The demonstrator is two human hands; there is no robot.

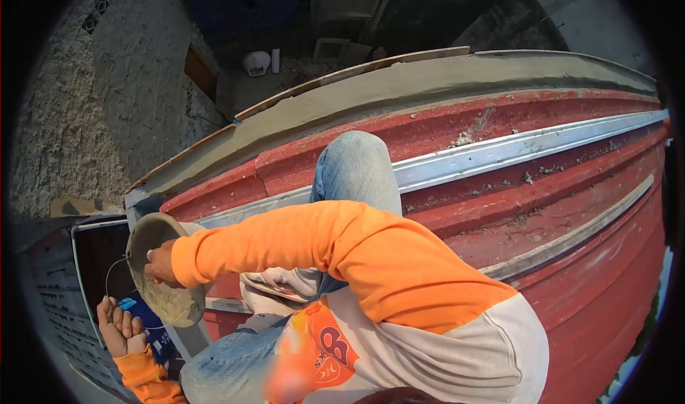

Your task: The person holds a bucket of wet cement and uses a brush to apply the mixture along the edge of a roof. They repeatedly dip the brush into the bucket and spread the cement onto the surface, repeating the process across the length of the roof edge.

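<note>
Nearest the camera, the left hand [120, 327] is seen low at the left, its fingers curled shut around a thin wire handle [108, 279] that arcs up to a bucket [163, 268]. The bucket, grey with mortar inside, is tilted on its side at the left end of the roof, its mouth turned toward the camera. The right hand [160, 263] is laid over the bucket's rim, closed upon it, the orange sleeve [321, 250] reaching across the body. A blue packet [146, 318] is glimpsed just below the bucket.

The person is crouched on a red corrugated roof [571, 261]; a bent knee in jeans [357, 165] rises behind the arm. Open sheet runs away to the right, crossed by a pale metal strip [514, 147].

Beyond the knee, the roof's edge is capped by a band of fresh grey cement [399, 83]. Past that edge a drop falls to a yard, where a white bowl-like thing [255, 63] lies; a rough plastered wall [107, 104] closes the left.
</note>
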